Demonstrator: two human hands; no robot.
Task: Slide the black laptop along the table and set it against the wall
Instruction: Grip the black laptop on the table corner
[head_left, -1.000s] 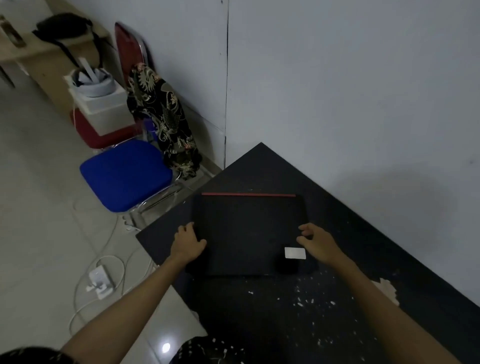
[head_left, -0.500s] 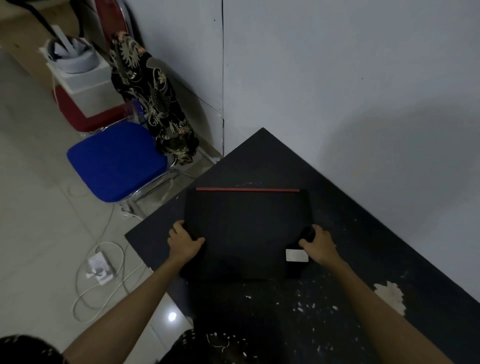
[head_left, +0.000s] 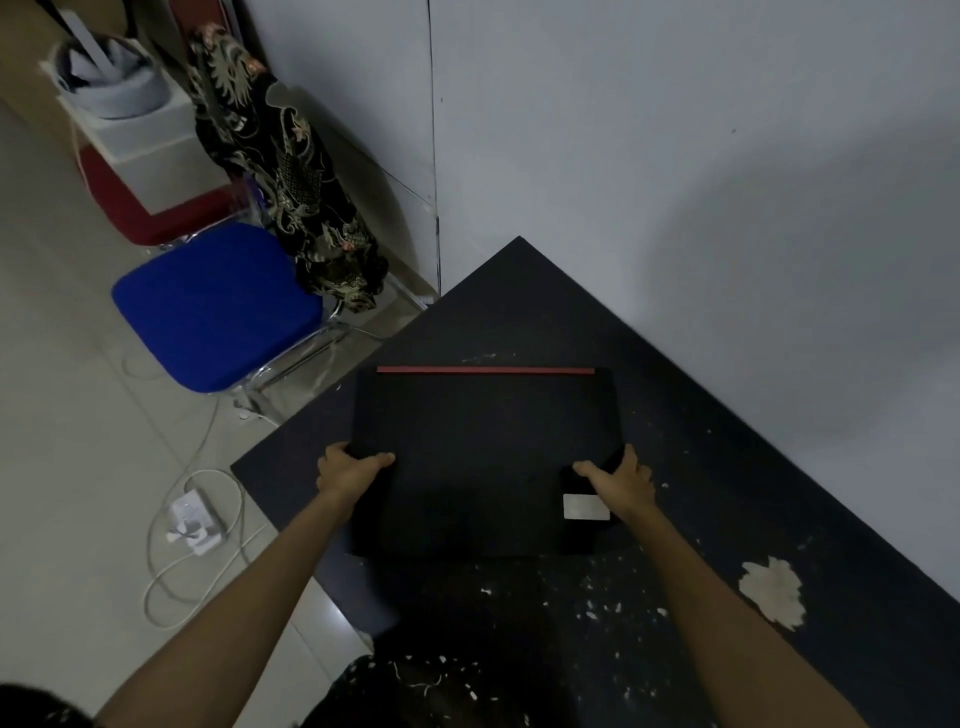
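The left hand (head_left: 349, 467) is clamped on the left edge of the flat black laptop (head_left: 483, 457), which lies on the chipped black table (head_left: 727, 467), apart from the wall (head_left: 675, 156). The right hand (head_left: 623, 480) is clamped on its right edge.

black laptop (head_left: 483, 457) | closed, flat on table (head_left: 727, 467) | apart from wall (head_left: 675, 182)

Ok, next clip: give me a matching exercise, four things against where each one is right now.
Things:
1. laptop
2. left hand
3. blue chair
4. charger

Places:
A. floor, among white cables
B. floor, left of the table
C. flat on the table, apart from the wall
D. gripping the laptop's left edge

Pairs: 1-C, 2-D, 3-B, 4-A
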